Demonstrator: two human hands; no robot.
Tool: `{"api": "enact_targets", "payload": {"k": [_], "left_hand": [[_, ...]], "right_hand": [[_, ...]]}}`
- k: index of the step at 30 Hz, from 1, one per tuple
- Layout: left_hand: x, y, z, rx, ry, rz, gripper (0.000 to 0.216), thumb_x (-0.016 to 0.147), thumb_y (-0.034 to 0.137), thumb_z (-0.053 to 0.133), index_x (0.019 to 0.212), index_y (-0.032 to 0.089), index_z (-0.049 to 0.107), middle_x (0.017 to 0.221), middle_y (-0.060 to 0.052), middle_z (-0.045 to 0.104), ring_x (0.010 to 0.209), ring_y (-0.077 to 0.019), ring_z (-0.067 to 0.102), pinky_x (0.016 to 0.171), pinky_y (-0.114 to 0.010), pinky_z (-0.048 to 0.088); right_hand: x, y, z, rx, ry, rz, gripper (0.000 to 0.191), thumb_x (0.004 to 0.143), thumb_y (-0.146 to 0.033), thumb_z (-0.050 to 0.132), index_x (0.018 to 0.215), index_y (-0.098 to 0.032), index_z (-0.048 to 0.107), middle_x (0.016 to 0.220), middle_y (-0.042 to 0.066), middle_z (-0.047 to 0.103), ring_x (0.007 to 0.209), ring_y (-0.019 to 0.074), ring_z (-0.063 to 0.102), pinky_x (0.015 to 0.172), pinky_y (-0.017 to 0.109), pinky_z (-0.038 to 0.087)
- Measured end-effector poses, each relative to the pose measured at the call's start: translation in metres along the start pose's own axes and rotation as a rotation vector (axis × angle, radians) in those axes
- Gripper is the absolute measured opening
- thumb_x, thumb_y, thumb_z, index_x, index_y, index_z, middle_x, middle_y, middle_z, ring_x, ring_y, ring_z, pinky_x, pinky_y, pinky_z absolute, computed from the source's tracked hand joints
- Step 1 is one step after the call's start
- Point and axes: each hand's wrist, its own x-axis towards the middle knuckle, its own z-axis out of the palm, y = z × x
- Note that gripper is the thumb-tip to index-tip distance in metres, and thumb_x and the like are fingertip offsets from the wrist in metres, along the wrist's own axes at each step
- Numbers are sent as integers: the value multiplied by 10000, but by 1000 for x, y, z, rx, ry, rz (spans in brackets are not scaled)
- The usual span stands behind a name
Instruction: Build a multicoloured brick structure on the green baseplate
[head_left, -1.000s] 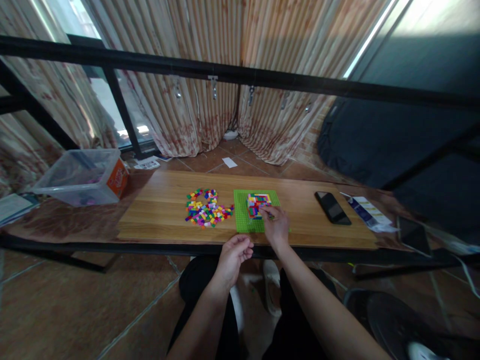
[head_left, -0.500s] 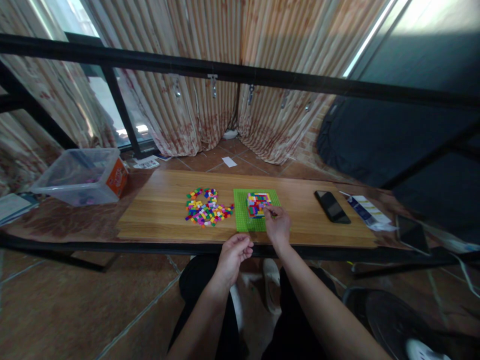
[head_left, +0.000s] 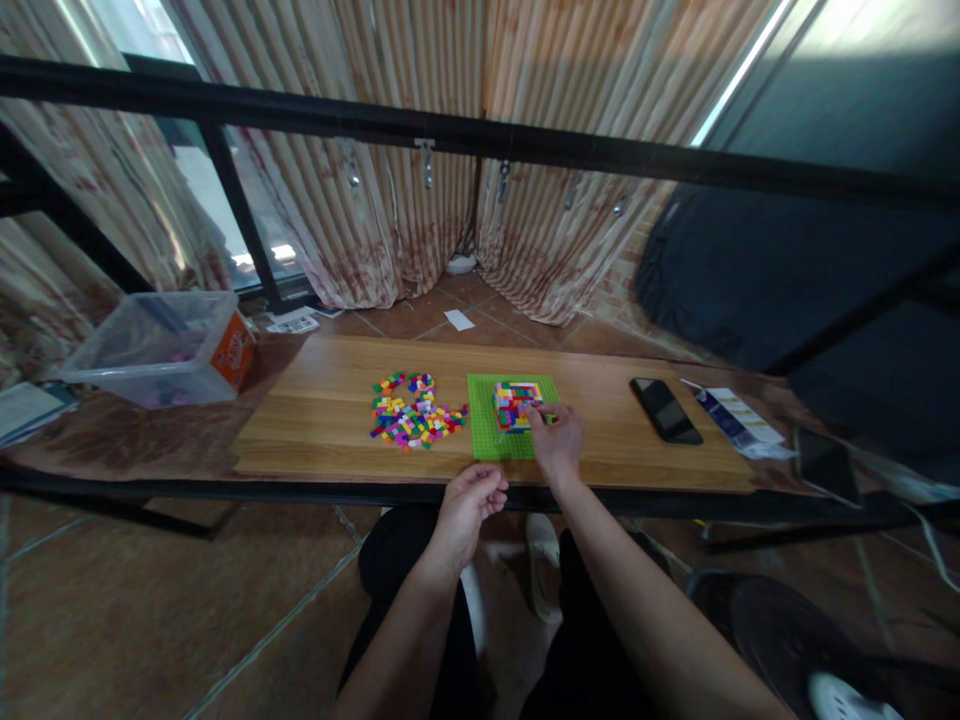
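Note:
A green baseplate (head_left: 487, 430) lies on the wooden board, and a small block of coloured bricks (head_left: 511, 400) stands on it. My right hand (head_left: 556, 437) rests at the right side of that block, fingertips pinched against the bricks; whether a brick is in them is hidden. A loose pile of coloured bricks (head_left: 411, 412) lies left of the plate. My left hand (head_left: 469, 505) hovers at the near table edge, fingers curled in, and what it holds I cannot see.
A clear plastic bin (head_left: 161, 347) stands at the far left. A black phone (head_left: 664, 409) and a paper leaflet (head_left: 731, 418) lie to the right, with another dark device (head_left: 823, 465) further right. A black rail crosses above; curtains hang behind.
My right hand has shifted slightly up along the right side of the brick block. The left hand has hardly moved.

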Motion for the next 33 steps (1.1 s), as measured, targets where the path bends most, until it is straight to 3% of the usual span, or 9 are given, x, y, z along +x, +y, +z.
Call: {"api": "enact_targets", "payload": {"k": [23,33], "left_hand": [[0,1,2,14,4,7,359,589,372,850,784,141,656,709,-23,666,579,-74,569,606,-210,439],[2,1,2,0,-2,1,357,580,351,856,793,145,656,709,-15,665,580,-71,568,603,-208,434]], "right_hand": [[3,3,4,128,-64,-27,373,781,-532,620,637,-193,675,733,68,636,800,225,579,757,350,445],[4,4,0,155,-90,-61,332,808,-480,601,675,-189,690,723,59,631,765,211,580,749,344,448]]}}
